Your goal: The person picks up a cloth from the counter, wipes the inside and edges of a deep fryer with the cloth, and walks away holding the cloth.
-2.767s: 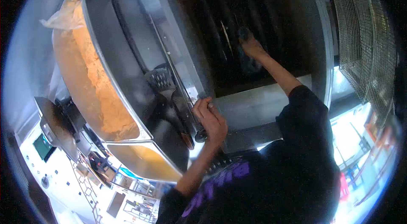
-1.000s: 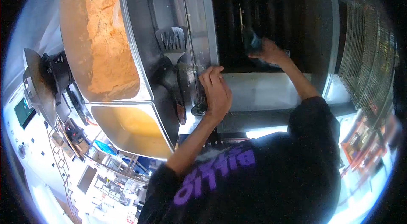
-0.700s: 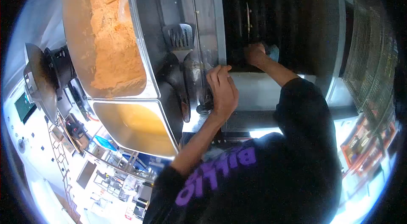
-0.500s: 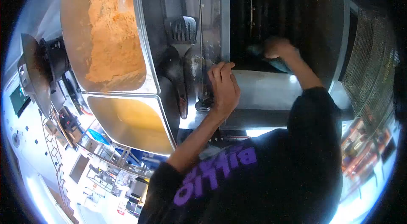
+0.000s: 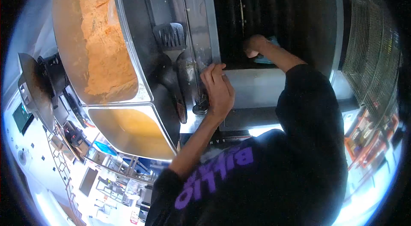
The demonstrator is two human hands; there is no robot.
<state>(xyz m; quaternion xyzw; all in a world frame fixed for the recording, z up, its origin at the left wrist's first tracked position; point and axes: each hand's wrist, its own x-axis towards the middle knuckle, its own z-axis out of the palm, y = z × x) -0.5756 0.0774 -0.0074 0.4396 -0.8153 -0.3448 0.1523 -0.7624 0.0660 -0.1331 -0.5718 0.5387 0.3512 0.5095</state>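
My right hand (image 5: 255,47) is closed in a fist over the dark, metal-framed surface (image 5: 291,16), near its front edge. A blue cloth (image 5: 269,56) shows beside and under that hand, partly hidden by the wrist. My left hand (image 5: 219,91) leans on the metal rim at the left of the dark surface, its fingers slightly bent and holding nothing. Close to its left are a slotted spatula (image 5: 171,40) with its dark handle, and a thin metal rod (image 5: 188,20) ending in a black knob.
At the left stands a metal pan of orange, crumbly food (image 5: 107,55), with a pan of yellow contents (image 5: 128,125) nearer me. A wire mesh rack (image 5: 372,50) hangs at the right. A bright metal ledge (image 5: 252,87) runs along the front.
My right hand has shifted left over the dark surface with the blue cloth and is less blurred. My left hand stays on the rim. The whole view has shifted slightly.
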